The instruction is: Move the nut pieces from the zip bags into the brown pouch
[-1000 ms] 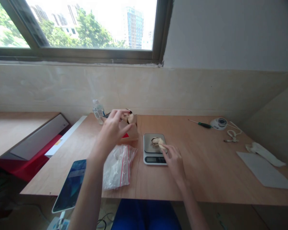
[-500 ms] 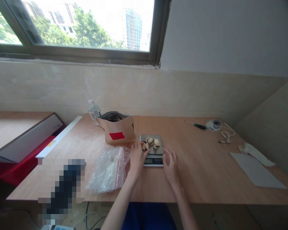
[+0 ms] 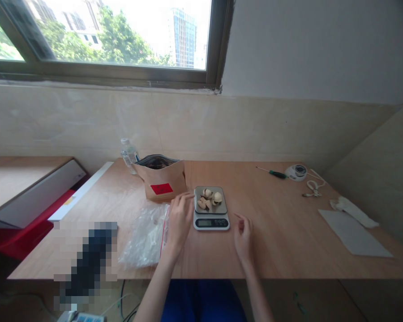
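Note:
A small kitchen scale (image 3: 211, 224) stands on the table between my hands, with a metal pan on top and a display in front. Several pale tan, rounded pieces that look like dried mushrooms (image 3: 216, 198) lie on the pan. Beside the scale's left edge is my left hand (image 3: 180, 219), its index finger stretched toward the pan and nothing seen in its grasp. My right hand (image 3: 244, 235) is apart from the scale on its right, fingers loosely bent and holding nothing visible. A clear zip bag (image 3: 143, 239) lies flat, partly behind my left forearm.
Behind my left hand stands an open brown paper pouch (image 3: 161, 179) with a red label, next to a plastic bottle (image 3: 130, 156). Toward the right lie a screwdriver (image 3: 277, 174), a white dome camera (image 3: 296, 172) with its cable, a white cloth (image 3: 354, 211) and a grey sheet (image 3: 354, 235).
Both hands have drawn away from the scale, the left one leftward and the right one slightly down and to the right. The scale and the pieces on it are now fully uncovered.

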The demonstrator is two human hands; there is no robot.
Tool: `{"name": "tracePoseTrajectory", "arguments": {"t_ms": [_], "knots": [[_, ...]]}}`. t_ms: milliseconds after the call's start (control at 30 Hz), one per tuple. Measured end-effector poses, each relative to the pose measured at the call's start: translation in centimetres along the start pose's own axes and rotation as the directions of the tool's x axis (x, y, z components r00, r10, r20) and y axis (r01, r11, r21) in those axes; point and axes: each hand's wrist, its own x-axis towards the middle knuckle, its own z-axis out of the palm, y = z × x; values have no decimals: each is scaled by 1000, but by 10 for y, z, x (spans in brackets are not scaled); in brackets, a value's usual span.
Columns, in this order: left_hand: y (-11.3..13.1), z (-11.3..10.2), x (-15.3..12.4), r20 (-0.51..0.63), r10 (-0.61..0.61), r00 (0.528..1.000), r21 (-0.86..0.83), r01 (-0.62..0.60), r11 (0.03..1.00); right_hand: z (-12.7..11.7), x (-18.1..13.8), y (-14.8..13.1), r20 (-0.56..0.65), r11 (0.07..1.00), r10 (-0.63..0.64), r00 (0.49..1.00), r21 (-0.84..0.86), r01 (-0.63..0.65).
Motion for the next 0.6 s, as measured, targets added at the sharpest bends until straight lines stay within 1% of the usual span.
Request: {"name": "tracePoseTrajectory", "arguments": {"t_ms": [100, 200, 267, 300, 367, 433, 533, 600], "knots": [[-1, -30, 12, -178, -13, 984, 1, 14, 1000, 0, 0, 3, -21, 999, 36, 999, 15, -36], [-5, -55, 31, -356, -15, 934, 74, 44, 996, 0, 1, 3, -40, 996, 82, 996, 35, -81], [-9, -68, 48, -422, 20, 907, 148, 48, 988, 0, 2, 2, -48, 994, 104, 993, 50, -102], [-11, -73, 58, -425, 45, 904, 188, 40, 981, 0, 2, 2, -48, 992, 112, 993, 58, -109], [-13, -80, 77, -382, 79, 921, 258, 24, 966, 0, 2, 3, -48, 990, 125, 991, 69, -121], [-12, -87, 92, -285, 89, 954, 325, 9, 946, 0, 2, 3, -54, 989, 132, 990, 68, -128], [-5, -98, 110, -119, 41, 992, 440, 16, 898, -1, 2, 3, -64, 990, 129, 990, 57, -126], [-2, -107, 122, 21, -8, 1000, 496, -3, 868, -1, 2, 2, -61, 990, 132, 989, 57, -128]]}}
